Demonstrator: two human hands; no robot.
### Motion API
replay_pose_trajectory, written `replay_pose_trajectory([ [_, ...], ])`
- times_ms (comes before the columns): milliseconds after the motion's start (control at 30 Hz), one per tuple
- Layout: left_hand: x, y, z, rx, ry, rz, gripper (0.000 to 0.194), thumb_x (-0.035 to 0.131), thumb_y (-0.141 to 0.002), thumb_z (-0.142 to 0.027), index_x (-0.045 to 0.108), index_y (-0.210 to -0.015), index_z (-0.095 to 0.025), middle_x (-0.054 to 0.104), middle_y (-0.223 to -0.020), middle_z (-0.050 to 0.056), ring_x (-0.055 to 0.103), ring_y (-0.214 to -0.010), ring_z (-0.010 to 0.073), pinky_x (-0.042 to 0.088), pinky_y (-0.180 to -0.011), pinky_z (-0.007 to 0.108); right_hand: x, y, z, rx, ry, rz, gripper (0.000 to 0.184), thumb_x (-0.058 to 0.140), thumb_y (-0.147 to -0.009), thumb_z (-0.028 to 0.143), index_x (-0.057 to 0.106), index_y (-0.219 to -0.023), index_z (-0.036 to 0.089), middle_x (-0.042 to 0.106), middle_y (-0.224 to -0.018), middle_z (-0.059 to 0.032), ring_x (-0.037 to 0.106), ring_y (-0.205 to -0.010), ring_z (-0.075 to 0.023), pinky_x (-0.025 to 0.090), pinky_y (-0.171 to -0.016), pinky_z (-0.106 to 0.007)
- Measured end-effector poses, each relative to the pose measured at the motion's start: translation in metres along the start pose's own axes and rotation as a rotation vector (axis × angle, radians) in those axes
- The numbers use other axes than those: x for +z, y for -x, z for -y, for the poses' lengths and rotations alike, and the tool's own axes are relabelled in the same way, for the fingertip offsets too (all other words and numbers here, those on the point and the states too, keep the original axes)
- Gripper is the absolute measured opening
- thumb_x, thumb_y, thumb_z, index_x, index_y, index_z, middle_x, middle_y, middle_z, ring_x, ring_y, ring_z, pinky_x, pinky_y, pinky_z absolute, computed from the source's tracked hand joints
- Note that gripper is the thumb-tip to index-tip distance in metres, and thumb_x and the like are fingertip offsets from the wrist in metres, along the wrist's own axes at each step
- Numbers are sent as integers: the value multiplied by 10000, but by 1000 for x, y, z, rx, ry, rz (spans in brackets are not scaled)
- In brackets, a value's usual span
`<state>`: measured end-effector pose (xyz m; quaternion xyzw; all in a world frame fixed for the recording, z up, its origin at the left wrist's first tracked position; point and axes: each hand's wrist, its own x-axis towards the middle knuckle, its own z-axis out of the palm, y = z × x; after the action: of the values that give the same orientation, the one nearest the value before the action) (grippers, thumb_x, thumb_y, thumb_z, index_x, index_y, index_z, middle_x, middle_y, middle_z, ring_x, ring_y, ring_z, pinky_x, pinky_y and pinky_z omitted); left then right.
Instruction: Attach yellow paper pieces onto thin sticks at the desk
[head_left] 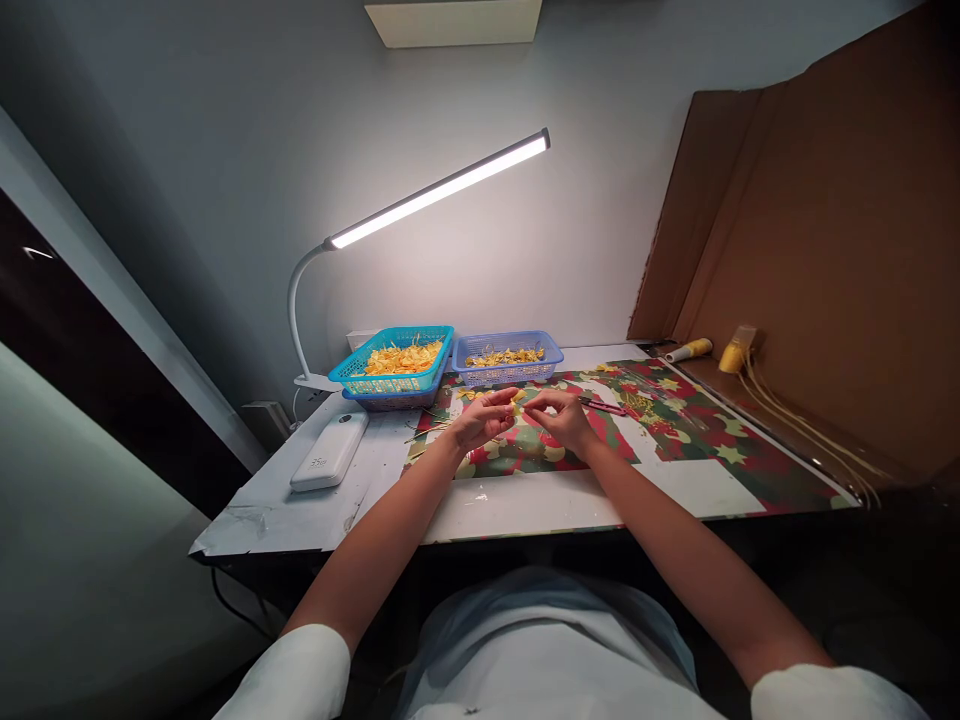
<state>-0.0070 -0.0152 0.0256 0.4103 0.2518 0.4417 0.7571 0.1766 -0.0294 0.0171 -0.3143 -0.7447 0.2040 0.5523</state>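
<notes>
My left hand is raised over the table, its thumb and fingers closed on a small yellow petal-like piece. Close to its right, my right hand pinches thumb and fingertips together at that piece; what sits between those fingertips is too small to make out. Under both hands lies a red, green and yellow patterned sheet. Just beyond my right hand rests a slim dark-red tool, its kind unclear. More small yellow pieces are scattered behind my left hand.
A teal basket of pale yellow-orange strips stands at the back, beside a blue-violet basket of yellow pieces. A white power bank lies left, below a lit lamp. Right are a yellow-and-white roll, yellow cords and cardboard.
</notes>
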Motion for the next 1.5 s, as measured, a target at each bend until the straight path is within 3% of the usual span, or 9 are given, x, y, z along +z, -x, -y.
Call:
replay_pose_trajectory([
  [800,0,0,-1,-7,-10,-1,399,729,-581,2,692,-952,-141,590,-629,-23,549,-565,48,451,-599,175,0,0,0,3,1,11,158,651,-775,327,703,-680,211,677,-677,-26,604,-655,-165,480,-637,-308],
  [1100,-3,-1,1,-4,-10,2,449,734,-584,-2,681,-1008,-140,623,-695,-5,559,-591,53,450,-621,184,0,0,-1,20,-13,8,136,652,-769,301,700,-686,204,677,-686,-28,604,-663,-161,475,-632,-299],
  [1500,-4,-1,2,-15,-36,13,404,769,-558,-29,694,-938,-144,637,-725,3,561,-602,50,460,-612,178,2,0,-1,42,-41,12,171,665,-766,347,698,-688,199,672,-681,-33,590,-647,-157,469,-615,-299],
])
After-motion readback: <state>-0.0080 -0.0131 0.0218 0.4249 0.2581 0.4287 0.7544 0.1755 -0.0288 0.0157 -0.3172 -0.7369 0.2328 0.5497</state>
